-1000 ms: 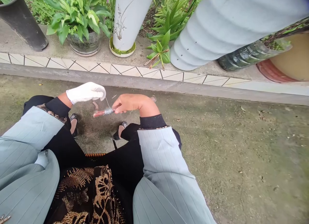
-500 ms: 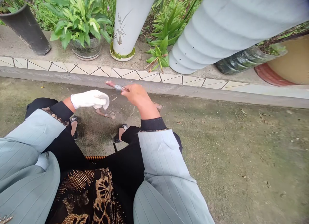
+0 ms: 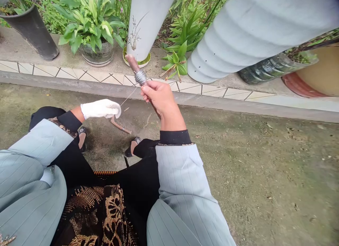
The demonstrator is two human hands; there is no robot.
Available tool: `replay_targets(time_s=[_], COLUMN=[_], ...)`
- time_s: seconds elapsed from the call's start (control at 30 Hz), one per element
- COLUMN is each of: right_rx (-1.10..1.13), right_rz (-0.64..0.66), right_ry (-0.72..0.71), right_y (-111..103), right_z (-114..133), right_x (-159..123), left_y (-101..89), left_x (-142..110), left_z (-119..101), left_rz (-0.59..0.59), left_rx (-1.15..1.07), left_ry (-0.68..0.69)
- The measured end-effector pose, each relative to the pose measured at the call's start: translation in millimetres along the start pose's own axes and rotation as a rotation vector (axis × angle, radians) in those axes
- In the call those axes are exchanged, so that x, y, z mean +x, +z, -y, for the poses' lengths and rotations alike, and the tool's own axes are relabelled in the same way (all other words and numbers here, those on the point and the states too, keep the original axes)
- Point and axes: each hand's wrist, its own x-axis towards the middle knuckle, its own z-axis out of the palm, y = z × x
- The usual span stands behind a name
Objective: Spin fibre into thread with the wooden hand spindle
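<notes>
My right hand point(image 3: 160, 96) is bare and closed round a brown wooden stick point(image 3: 132, 63). Thin silvery wire point(image 3: 140, 77) is wound in a thick band about the stick, just beyond my fingers. From there a single strand point(image 3: 129, 97) runs down to my left hand point(image 3: 101, 108), which wears a white glove. The gloved fingers are curled closed on that strand. Below the glove a second brown stick point(image 3: 121, 126) shows over the ground; its upper end is by the glove, and I cannot tell whether the hand holds it too.
Ahead runs a low concrete ledge with a tiled face point(image 3: 90, 76). On it stand a dark pot point(image 3: 39, 34), a leafy plant in a clear pot point(image 3: 97, 53), a white pot point(image 3: 144, 23) and a large ribbed pale pot point(image 3: 238, 34). My shoes point(image 3: 132, 147) rest on mossy concrete.
My right hand has lifted and turned the wire-wound stick, so its end points further up and away. The strand to my left hand now stretches straight. The left hand has hardly moved.
</notes>
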Motion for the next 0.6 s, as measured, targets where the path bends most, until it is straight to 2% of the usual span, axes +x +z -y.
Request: replay_targets(time_s=[0.1, 0.23, 0.3, 0.33, 0.43, 0.47, 0.5, 0.53, 0.57, 0.6], right_rx=[-0.284, -0.619, -0.756, -0.790, -0.646, -0.525, -0.393, -0.268, -0.162, -0.082], right_rz=[-0.040, 0.013, 0.135, 0.253, 0.765, 0.893, 0.948, 0.918, 0.808, 0.645], right_ry=[0.121, 0.125, 0.145, 0.163, 0.166, 0.130, 0.081, 0.023, -0.034, -0.077], right_y=[0, 3, 4, 5, 8, 8, 8, 8, 7, 6], right_z=[-6, -4, -1, 1, 9, 12, 15, 16, 17, 17], right_x=[2, -1, -3, -5, -12, -14, -16, -18, -18, -17], left_y=[2.4, 0.4, -2.3, -4.1, -10.4, -12.4, -14.0, -14.8, -14.6, -13.4], left_x=[-2, -5, -7, -8, -11, -12, -12, -11, -10, -8], left_z=[-7, -15, -18, -19, -20, -19, -18, -15, -12, -10], left_rz=[0.087, 0.095, 0.060, 0.032, -0.082, -0.118, -0.154, -0.192, -0.223, -0.237], left_rx=[0.036, 0.008, -0.001, 0.001, 0.013, 0.019, 0.026, 0.030, 0.027, 0.015], left_ry=[0.003, 0.007, 0.010, 0.011, 0.021, 0.027, 0.038, 0.053, 0.068, 0.081])
